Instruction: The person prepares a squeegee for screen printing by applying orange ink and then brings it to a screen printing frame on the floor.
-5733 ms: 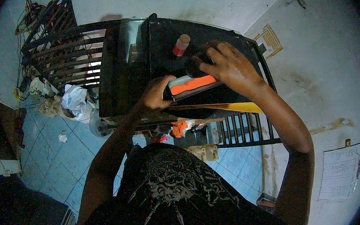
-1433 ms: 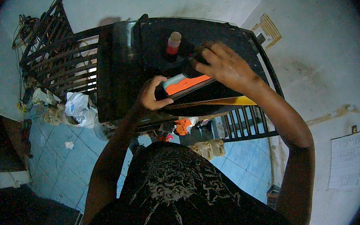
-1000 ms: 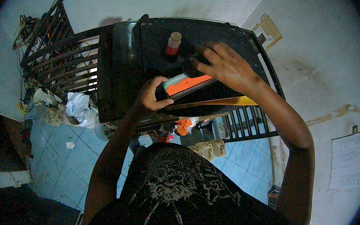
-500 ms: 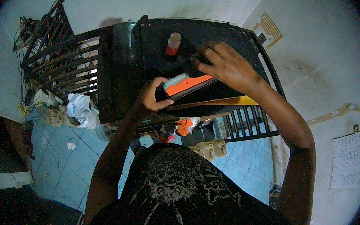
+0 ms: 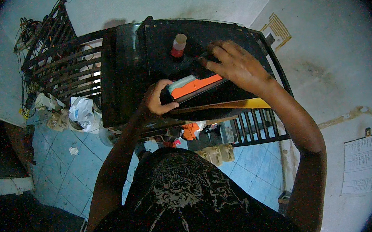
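Note:
A long black cartridge-like thing [image 5: 196,87], with an orange strip and a pale grey strip along it, lies slanted over the black table. My left hand [image 5: 156,97] is closed round its left end, thumb on the near side. My right hand [image 5: 237,64] bends over its right part, with fingers closed on a small dark object [image 5: 202,68] whose kind is too dim to make out. Beyond the cartridge, a small bottle [image 5: 179,46] with red contents and a tan cap stands upright on the table.
The black table [image 5: 128,76] has a yellow strip [image 5: 256,103] along its near edge. Slatted dark racks [image 5: 74,68] with tangled cables stand at the left. White plastic bags [image 5: 82,112] sit below them on blue tiles. Tan jugs [image 5: 216,154] stand under the near side.
My right hand and the dark object in it have shifted slightly along the right part of the cartridge. My left hand and the bottle stay in place.

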The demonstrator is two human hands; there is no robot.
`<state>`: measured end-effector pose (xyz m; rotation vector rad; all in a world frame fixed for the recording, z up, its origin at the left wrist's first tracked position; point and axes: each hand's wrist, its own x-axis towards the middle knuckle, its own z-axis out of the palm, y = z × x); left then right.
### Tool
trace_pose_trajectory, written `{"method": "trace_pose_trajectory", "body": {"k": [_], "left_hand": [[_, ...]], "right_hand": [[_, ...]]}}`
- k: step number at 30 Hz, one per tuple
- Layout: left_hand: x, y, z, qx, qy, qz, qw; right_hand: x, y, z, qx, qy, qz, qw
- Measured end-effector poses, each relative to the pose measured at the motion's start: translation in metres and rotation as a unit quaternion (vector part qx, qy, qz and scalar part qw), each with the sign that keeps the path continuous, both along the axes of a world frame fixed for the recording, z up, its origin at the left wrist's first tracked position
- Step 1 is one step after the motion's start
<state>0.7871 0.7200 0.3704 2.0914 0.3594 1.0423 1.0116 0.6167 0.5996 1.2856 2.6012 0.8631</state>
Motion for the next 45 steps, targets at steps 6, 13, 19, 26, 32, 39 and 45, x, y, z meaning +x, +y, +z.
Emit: {"method": "trace_pose_trajectory", "body": {"k": [6, 13, 19, 26, 32, 39, 45], "left_hand": [[0.002, -0.001, -0.001, 0.017, -0.023, 0.011, 1.0], [0.002, -0.001, -0.001, -0.007, -0.014, -0.005, 1.0], [0.002, 0.0, -0.004, -0.004, -0.016, -0.002, 1.0], [0.004, 0.001, -0.013, -0.022, -0.035, -0.005, 0.999], [0.004, -0.001, -0.014, -0.003, -0.032, 0.027, 0.999], [0.001, -0.003, 0.004, -0.004, -0.009, 0.003, 1.0], [0.003, -0.001, -0.004, 0.006, -0.024, 0.013, 1.0]], "right_hand": [[-0.002, 0.0, 0.004, -0.012, -0.012, -0.05, 0.999], [0.001, 0.001, 0.001, -0.002, -0.002, -0.045, 0.999], [0.003, 0.002, -0.001, -0.004, 0.018, -0.054, 0.998], [0.006, 0.0, -0.001, -0.023, 0.055, -0.073, 0.996], [0.014, 0.005, -0.005, -0.037, 0.08, -0.08, 0.993], [0.018, 0.011, -0.009, -0.074, 0.102, -0.129, 0.984], [0.016, 0.014, -0.005, -0.13, 0.105, -0.145, 0.975]]}}
